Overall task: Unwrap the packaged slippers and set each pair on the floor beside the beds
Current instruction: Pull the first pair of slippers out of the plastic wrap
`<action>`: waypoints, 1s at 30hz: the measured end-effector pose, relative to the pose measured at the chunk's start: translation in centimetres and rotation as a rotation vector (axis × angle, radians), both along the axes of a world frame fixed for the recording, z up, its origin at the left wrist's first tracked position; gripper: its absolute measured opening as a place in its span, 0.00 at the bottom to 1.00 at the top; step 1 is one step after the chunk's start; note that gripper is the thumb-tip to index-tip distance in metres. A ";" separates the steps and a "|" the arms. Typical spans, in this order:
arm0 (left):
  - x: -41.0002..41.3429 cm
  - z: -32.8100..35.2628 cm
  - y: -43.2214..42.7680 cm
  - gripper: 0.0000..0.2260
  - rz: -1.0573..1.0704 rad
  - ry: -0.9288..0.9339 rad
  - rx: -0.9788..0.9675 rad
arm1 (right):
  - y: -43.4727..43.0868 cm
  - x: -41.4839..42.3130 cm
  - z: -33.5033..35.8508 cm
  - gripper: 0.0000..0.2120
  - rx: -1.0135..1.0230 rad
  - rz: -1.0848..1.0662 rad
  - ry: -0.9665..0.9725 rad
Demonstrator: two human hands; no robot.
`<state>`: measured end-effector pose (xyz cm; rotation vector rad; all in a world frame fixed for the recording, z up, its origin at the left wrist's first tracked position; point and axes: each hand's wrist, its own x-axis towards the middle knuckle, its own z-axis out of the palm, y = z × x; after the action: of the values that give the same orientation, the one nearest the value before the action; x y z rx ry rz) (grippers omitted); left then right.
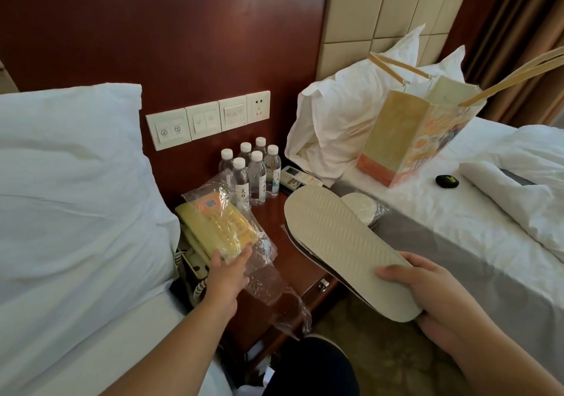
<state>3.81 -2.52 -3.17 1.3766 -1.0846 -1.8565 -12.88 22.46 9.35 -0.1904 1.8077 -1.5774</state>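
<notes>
My right hand (427, 301) grips a pair of pale slippers (341, 243) by the heel end, soles up, stacked flat with a dark edge below, held over the gap between the nightstand and the right bed. My left hand (227, 276) holds a crumpled clear plastic wrapper (262, 261) that drapes over the telephone and off the nightstand's front edge. Another slipper pack (361, 209), round pale toe ends in clear film, lies at the right bed's near corner behind the held pair.
The wooden nightstand (293, 276) carries a yellow telephone (210, 230), several water bottles (253, 172) and a remote (297, 177). White beds flank it; the right bed bears a paper bag (406, 139), a pillow (332, 120) and a small black object (446, 181). Carpet (387, 343) lies below.
</notes>
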 end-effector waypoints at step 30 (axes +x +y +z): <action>1.7 2.2 -0.3 0.17 -0.268 -0.245 -0.224 | -4.9 4.7 -2.4 0.11 -0.119 0.025 -0.120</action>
<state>5.51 -2.77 -1.01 1.4056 -1.6181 -1.7080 -8.19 17.57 6.99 -0.1694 1.6152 -1.6445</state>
